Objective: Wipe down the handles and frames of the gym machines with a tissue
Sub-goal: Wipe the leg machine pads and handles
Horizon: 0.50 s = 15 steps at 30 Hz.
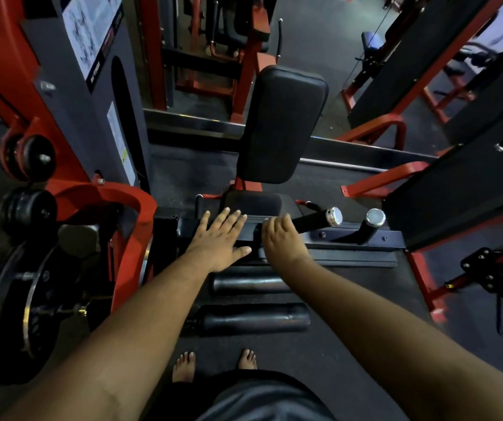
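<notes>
I stand over a red and black gym machine. My left hand lies flat, fingers straight, on the black frame bar in front of the seat pad. My right hand is curled round the lower end of a black handle with a chrome cap. A second chrome-capped handle stands just to the right of it. No tissue shows; anything under my right palm is hidden.
An upright black back pad rises behind the seat. Two black foam rollers lie below my hands. The red frame and a weight plate stand at left; another machine crowds the right. My bare feet are on the dark floor.
</notes>
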### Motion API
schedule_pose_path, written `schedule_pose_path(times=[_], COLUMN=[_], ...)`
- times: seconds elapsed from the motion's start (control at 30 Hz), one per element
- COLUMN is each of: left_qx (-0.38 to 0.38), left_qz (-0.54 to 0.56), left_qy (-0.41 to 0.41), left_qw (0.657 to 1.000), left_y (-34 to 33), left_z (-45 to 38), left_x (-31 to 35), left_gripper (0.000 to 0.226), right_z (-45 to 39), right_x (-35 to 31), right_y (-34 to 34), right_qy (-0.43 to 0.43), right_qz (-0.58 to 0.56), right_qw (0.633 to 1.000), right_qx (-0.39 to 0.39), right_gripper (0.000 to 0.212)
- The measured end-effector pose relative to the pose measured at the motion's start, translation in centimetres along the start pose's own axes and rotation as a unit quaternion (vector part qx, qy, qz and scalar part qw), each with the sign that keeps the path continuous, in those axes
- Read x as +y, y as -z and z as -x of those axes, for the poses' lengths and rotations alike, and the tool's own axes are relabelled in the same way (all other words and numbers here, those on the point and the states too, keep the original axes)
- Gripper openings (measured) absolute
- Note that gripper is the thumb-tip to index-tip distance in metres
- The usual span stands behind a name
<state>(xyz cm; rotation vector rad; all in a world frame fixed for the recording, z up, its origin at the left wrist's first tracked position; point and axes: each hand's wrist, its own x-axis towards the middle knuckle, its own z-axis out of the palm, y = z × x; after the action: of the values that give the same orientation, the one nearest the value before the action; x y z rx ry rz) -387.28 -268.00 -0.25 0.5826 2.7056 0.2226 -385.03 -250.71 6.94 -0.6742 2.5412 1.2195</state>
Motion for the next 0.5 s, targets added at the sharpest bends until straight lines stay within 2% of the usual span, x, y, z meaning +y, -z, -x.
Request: schedule_pose_path(times=[0.13,0.23,0.3,0.37,0.5], left_qx=[-0.002,0.004,0.011,0.008,0.002], left_qz=[-0.004,-0.004,-0.009,-0.015,-0.016], left_qy=[-0.005,-0.008,-0.009,-0.009,-0.006], left_qw=[1.0,1.0,1.0,1.0,1.0], left_y=[0.0,-0.1,-0.3,-0.4,-0.3], left_z=[0.1,0.2,0.2,0.1,0.0], left_x=[-0.3,-0.2,-0.2,-0.2,-0.1], left_gripper=[0.084,0.084,0.084,0.085,0.085], right_z=[1.3,2.7,3.9,4.8,3.8], right_x=[1.7,5.3,7.2,7.6,5.0], right_y=[-0.2,0.0,-0.4,-1.2,-0.9], right_qy=[-0.008,-0.067,-0.101,-0.11,-0.13], right_qz=[-0.018,-0.052,-0.079,-0.066,-0.018], right_qw=[0.999,0.995,0.99,0.991,0.991], right_qx=[0.027,0.045,0.051,0.048,-0.004], right_gripper=[0.054,0.04,0.038,0.043,0.083])
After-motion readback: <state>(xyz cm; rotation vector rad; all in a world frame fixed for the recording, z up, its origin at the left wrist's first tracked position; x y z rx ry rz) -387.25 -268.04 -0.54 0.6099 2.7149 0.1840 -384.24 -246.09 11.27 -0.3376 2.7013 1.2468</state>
